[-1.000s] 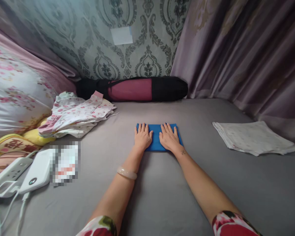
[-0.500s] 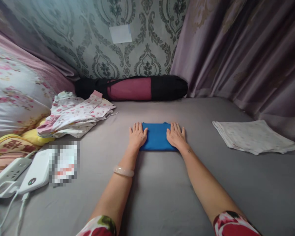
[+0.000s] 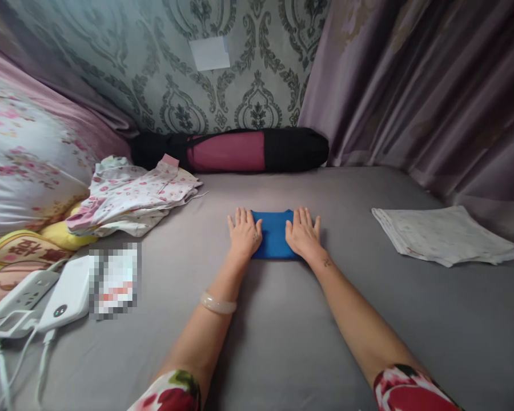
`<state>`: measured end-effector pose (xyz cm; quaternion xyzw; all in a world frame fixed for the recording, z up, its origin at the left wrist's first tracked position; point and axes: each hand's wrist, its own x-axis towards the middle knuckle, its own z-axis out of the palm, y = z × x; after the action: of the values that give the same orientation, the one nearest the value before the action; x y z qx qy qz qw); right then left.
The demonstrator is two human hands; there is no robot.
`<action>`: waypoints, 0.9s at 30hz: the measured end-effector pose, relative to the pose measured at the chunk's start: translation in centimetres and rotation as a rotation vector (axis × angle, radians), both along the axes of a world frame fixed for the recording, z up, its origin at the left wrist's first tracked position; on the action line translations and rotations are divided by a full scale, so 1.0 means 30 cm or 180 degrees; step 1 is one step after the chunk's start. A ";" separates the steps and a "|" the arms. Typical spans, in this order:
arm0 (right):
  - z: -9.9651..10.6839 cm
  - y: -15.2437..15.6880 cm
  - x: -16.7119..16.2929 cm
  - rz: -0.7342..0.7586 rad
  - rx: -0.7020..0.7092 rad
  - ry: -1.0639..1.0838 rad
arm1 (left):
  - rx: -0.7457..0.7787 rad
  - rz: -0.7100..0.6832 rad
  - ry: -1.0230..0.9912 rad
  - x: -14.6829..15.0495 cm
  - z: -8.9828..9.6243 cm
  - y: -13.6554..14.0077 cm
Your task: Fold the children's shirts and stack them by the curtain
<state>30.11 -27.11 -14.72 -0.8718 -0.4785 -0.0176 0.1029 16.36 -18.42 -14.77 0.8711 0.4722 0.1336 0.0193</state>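
A folded blue cloth [image 3: 274, 237] lies flat on the grey bed sheet [image 3: 278, 331], in the middle of the view. My left hand [image 3: 245, 233] rests palm down on its left end, fingers stretched out and pointing away from me. On the right end lies my right hand [image 3: 303, 232], also flat with the fingers spread. Both thumbs point inward over the blue fabric. The cloth's two ends are hidden under my palms. A pale bangle [image 3: 218, 303] circles my left forearm.
Folded white cloths [image 3: 445, 235] lie to the right. At left are crumpled printed clothes [image 3: 141, 191], a white power bank [image 3: 68, 294], a power strip [image 3: 23, 294] with cables, and a blurred packet [image 3: 117, 279]. A black and maroon roll bag [image 3: 231, 152] lies along the wall.
My hands have moved slightly inward over the blue cloth, so less of it shows between them. The whole view has shifted a little.
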 end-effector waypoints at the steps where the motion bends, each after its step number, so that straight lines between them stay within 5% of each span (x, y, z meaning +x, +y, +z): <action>1: 0.001 0.004 -0.021 0.0067 0.0021 -0.0018 | 0.0061 -0.0070 0.0007 0.012 0.002 -0.018; 11: -0.033 0.001 -0.111 0.0296 -0.0126 0.0019 | -0.0125 -0.0251 0.0202 0.048 -0.054 -0.087; 21: -0.011 0.010 -0.105 0.0305 -0.0047 0.0000 | 0.0005 -0.0215 0.0104 0.051 -0.031 -0.082; 27: -0.005 0.035 -0.077 0.0829 -0.0046 -0.0018 | 0.0088 -0.0517 0.0086 0.047 -0.035 -0.032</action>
<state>27.79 -26.04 -14.88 -0.8030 -0.5881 -0.0031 0.0966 17.77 -19.40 -15.83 0.9084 0.3984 0.1263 0.0117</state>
